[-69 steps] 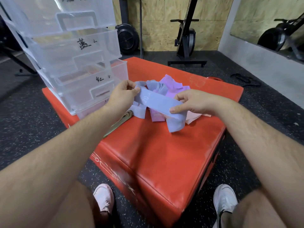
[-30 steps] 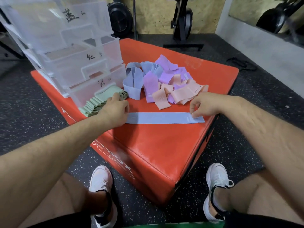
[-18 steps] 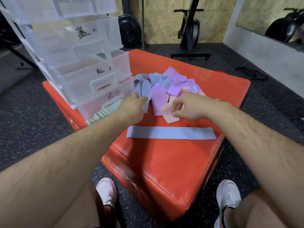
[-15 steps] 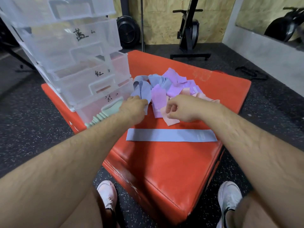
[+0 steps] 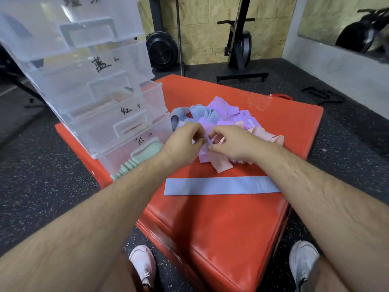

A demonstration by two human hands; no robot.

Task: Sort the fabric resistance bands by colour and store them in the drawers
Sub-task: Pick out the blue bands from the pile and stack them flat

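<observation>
Red padded vinyl box (image 5: 221,224). Clear plastic drawer tower (image 5: 94,91), 10 o'clock. Heap of blue, purple, pink fabric bands (image 5: 233,114), 12 o'clock. Flat blue fabric band (image 5: 221,185) at heap's 6 o'clock. Left hand (image 5: 183,143), right hand (image 5: 233,143) pinch thin blue strip (image 5: 207,140).

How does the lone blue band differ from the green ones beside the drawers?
The blue band lies alone; the green bands are several, packed in a row. The blue band is spread flat on the red box; the green bands are folded, beside the bottom drawer. Both are fabric, and neither is held.
</observation>
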